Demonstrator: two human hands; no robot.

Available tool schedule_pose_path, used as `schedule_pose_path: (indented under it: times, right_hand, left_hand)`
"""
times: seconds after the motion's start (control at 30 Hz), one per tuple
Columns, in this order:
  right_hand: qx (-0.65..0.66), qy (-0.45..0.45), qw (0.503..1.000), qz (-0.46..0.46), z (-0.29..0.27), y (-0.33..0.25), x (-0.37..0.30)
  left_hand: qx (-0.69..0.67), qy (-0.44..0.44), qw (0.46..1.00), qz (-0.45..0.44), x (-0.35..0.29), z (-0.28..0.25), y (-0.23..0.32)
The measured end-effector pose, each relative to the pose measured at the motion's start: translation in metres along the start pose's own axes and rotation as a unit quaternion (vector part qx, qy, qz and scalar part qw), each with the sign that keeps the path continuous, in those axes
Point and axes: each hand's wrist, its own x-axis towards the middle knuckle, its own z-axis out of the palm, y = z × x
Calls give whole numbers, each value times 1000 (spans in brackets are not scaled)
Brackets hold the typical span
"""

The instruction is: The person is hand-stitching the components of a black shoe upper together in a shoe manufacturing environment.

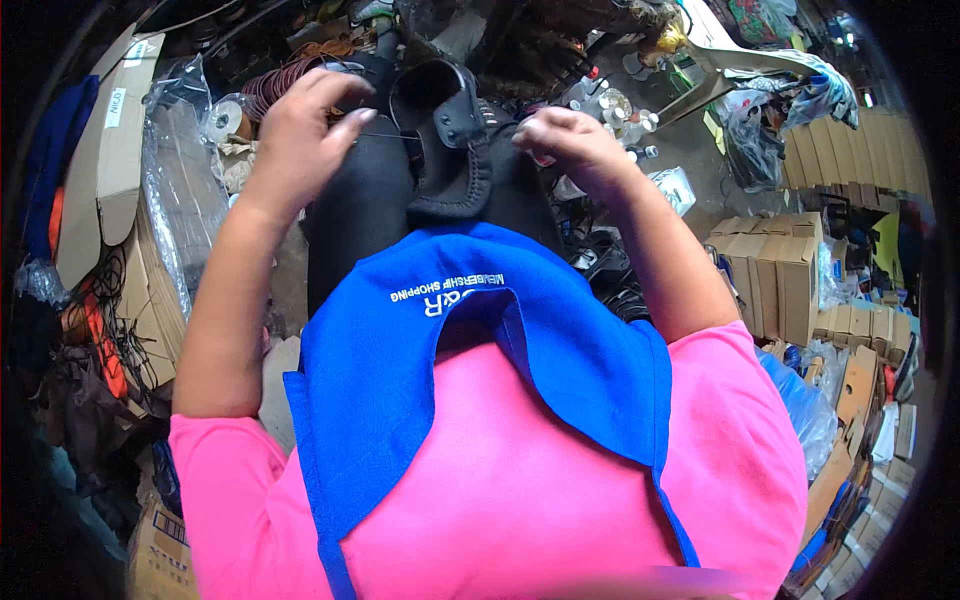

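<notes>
1. Resting at 12 o'clock, between the two hands, is a black shoe (448,150), set over the person's black trousers (355,220); chunky stitches (478,178) run down its right edge, and a strap (460,122) with small metal studs sits near its middle
2. Raised between 10 and 11 o'clock, the left hand (310,130) is half curled, thumb and fingers bent toward the shoe but apart from it; a thin dark thread (385,135) stretches from beside the thumb toward the shoe
3. At 1 o'clock, the right hand (568,142) is just beside the shoe, its fingers bunched and their tips turned toward it
4. Both hands are rather blurred, so I cannot tell whether either one grips the thread
5. A blue apron (380,370) lies over a pink shirt (520,450), the two reaching from the centre down toward 6 o'clock
6. Past the left hand, between 10 and 11 o'clock, is a coil of reddish-brown cord (285,88); at 10 o'clock a white spool (226,118) is near a tall piece of cardboard (112,150)
7. Past the right hand, at 1 o'clock, clear bottles (612,105) cluster together; a plastic bag (752,145) is at 2 o'clock
8. Cardboard boxes (775,270) are stacked at 3 o'clock
</notes>
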Motion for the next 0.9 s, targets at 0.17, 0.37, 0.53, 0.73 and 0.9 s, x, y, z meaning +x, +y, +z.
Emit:
schedule_pose_path:
  times: [0.17,0.37,0.53,0.73,0.9]
  right_hand:
    - [197,-7,980,-37,-8,13,-2]
    - [-487,70,854,-171,26,9,-1]
    - [-556,88,786,-255,11,45,-12]
    - [-417,59,895,-146,10,53,-13]
    - [-323,79,935,-127,20,58,-15]
  left_hand:
    - [161,-137,977,10,-20,-3,12]
    - [271,-158,948,53,-14,12,11]
    - [183,-144,971,59,-37,23,-30]
    - [-458,-1,842,-286,-40,-17,-55]
    - [-541,159,821,-89,-1,-131,-4]
